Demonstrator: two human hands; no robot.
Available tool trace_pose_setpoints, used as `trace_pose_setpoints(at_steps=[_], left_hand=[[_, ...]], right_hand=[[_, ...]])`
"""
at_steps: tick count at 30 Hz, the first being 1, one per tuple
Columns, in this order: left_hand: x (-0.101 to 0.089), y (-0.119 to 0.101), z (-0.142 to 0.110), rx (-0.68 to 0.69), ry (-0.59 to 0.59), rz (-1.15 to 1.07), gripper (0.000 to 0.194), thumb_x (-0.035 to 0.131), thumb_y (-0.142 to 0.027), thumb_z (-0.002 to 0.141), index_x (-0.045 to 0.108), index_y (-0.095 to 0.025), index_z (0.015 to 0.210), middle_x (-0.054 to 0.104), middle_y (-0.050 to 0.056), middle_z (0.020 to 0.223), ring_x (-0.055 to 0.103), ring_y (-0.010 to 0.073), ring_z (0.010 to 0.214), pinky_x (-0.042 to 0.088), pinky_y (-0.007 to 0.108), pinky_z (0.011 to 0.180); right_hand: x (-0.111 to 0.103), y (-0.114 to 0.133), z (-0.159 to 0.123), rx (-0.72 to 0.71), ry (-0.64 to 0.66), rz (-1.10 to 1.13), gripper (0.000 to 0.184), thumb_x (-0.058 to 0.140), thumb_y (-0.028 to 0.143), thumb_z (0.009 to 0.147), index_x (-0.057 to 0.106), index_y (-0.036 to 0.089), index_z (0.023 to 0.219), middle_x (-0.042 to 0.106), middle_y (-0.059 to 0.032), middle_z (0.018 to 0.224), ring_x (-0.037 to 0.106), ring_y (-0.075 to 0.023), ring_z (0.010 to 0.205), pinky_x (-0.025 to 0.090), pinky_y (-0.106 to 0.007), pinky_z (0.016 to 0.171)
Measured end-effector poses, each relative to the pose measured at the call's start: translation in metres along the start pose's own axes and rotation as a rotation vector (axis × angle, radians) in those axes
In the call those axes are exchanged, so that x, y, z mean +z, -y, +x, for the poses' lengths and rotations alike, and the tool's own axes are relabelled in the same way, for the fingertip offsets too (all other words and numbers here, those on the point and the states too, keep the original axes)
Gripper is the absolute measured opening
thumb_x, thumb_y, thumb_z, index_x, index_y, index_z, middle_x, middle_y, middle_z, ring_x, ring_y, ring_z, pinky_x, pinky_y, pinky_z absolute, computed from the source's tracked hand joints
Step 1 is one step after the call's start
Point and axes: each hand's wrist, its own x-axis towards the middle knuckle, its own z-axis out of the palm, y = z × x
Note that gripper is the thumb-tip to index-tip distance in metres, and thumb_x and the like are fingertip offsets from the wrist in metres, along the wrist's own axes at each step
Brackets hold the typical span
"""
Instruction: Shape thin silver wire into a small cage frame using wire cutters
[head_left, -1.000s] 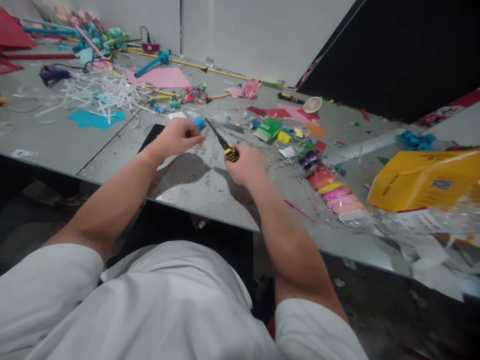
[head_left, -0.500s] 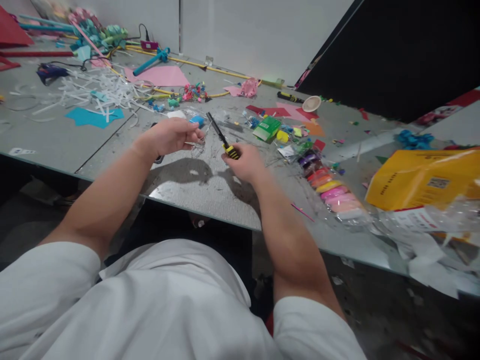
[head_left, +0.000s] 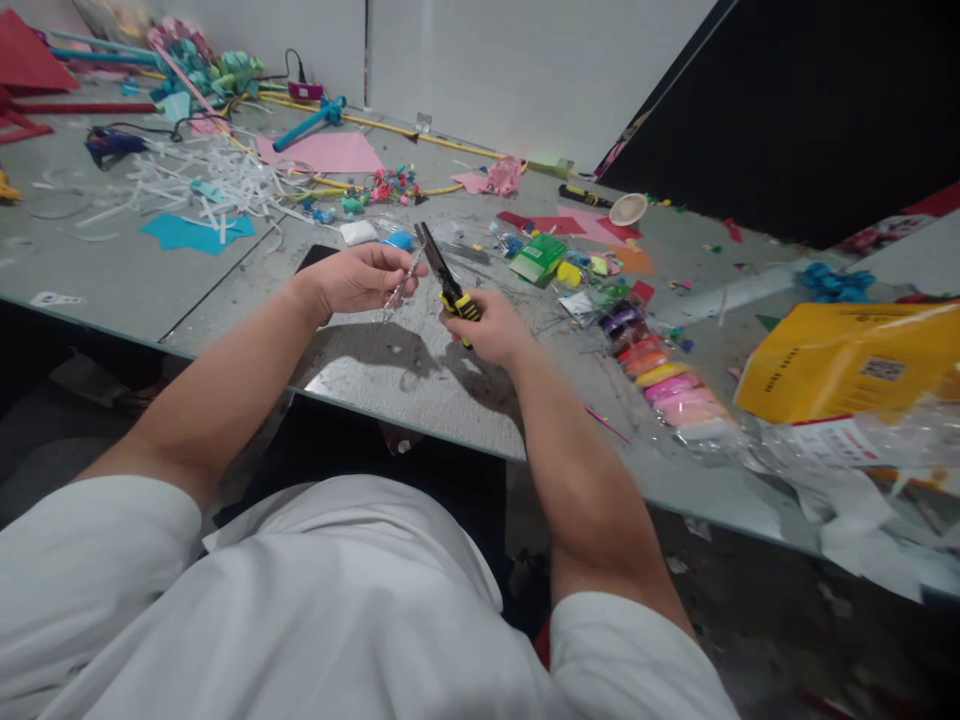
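Note:
My left hand [head_left: 371,278] pinches a thin, silvery, twisted strand that looks like wire [head_left: 400,290] between thumb and fingers, just above the grey table [head_left: 360,350]. In my right hand [head_left: 487,325] is a pair of pliers [head_left: 446,275], with long black jaws and yellow-and-black handles. The jaws point up and away from me, slightly to the left, close to the fingers of my left hand. A dark flat object [head_left: 316,257] lies partly hidden behind my left wrist. Beyond the hands lie a white lump [head_left: 358,233] and a blue lump [head_left: 398,241].
Shredded white paper strips [head_left: 202,175] and a blue paper piece [head_left: 199,234] lie to the left. To the right are a green packet [head_left: 537,257], a row of coloured clay packs [head_left: 660,370] and a yellow mailer bag [head_left: 847,360]. The table's front edge runs near my body.
The pliers have turned slightly, and both handles and the jaws now show more clearly. My left hand has moved slightly right, toward the jaws, with the strand now more upright.

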Motion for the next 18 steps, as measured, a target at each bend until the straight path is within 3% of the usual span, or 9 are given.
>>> trace_pose_setpoints(at_steps=[4, 11, 18], left_hand=[[0.002, -0.002, -0.001, -0.03, 0.011, 0.063, 0.043, 0.123, -0.043, 0.081, 0.087, -0.022, 0.093, 0.079, 0.002, 0.084, 0.074, 0.0206, 0.095, 0.057, 0.04, 0.091], [0.01, -0.005, -0.002, 0.011, -0.063, 0.123, 0.031, 0.11, -0.012, 0.085, 0.081, -0.021, 0.085, 0.083, 0.002, 0.091, 0.079, 0.0159, 0.084, 0.064, 0.032, 0.085], [-0.001, -0.007, -0.009, 0.04, -0.034, 0.149, 0.027, 0.118, -0.027, 0.086, 0.094, -0.019, 0.096, 0.08, 0.004, 0.081, 0.08, 0.0208, 0.079, 0.062, 0.034, 0.076]], right_hand=[[-0.001, -0.001, 0.001, 0.032, -0.005, -0.055, 0.038, 0.088, 0.06, 0.087, 0.067, 0.029, 0.09, 0.068, 0.0004, 0.078, 0.061, -0.025, 0.084, 0.046, -0.039, 0.081], [-0.001, -0.001, 0.001, 0.018, -0.067, -0.153, 0.029, 0.087, 0.049, 0.09, 0.068, 0.028, 0.092, 0.069, -0.0005, 0.086, 0.059, -0.0249, 0.09, 0.046, -0.039, 0.085], [-0.003, 0.002, -0.002, 0.001, 0.026, -0.006, 0.032, 0.088, 0.053, 0.085, 0.069, 0.028, 0.09, 0.065, 0.0018, 0.078, 0.061, -0.0243, 0.084, 0.047, -0.039, 0.082]])
